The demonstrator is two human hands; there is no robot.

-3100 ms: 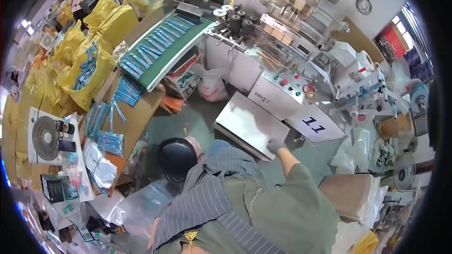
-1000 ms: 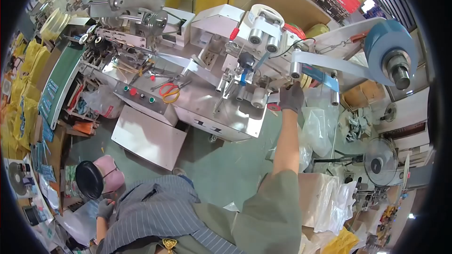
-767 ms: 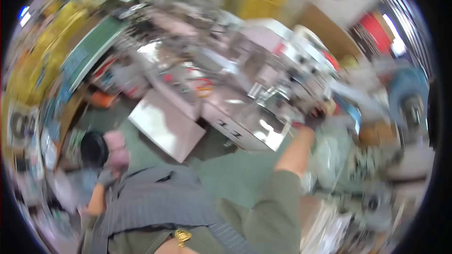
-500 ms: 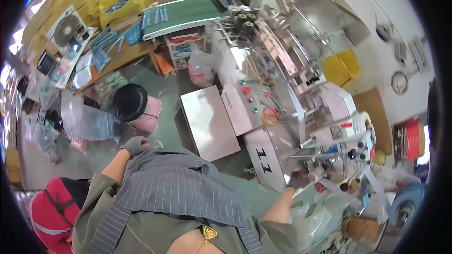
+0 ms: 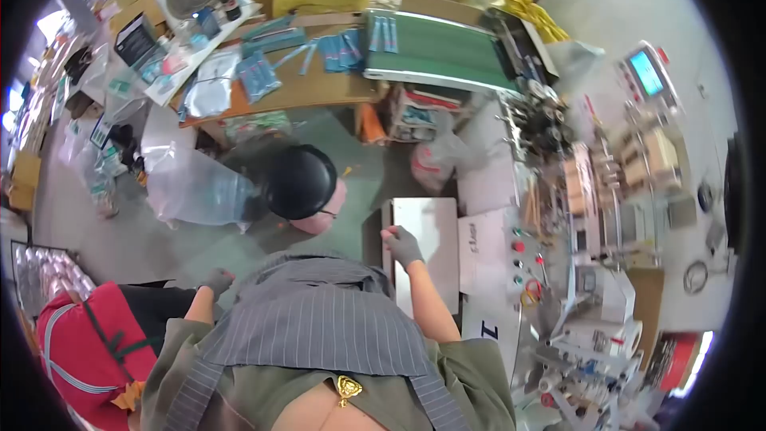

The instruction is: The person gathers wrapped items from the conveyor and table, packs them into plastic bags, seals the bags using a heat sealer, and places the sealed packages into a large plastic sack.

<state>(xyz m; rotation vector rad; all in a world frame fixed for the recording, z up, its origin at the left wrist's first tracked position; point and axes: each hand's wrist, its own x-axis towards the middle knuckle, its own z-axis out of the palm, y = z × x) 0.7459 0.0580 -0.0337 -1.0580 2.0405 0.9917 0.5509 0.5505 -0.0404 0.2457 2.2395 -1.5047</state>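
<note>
- Left hand: gloved, near black cloth; can't tell finger state.
- Black-topped stool: between hands, farther forward.
- Right hand: fingers bent, closure unclear; overlaps white panel, contact uncertain.

In the lower centre, a grey apron with pale pinstripes covers an olive short-sleeved shirt; a gold ornament sits at bottom centre. Grey gloves on left hand and right hand leave fingertips bare.
</note>
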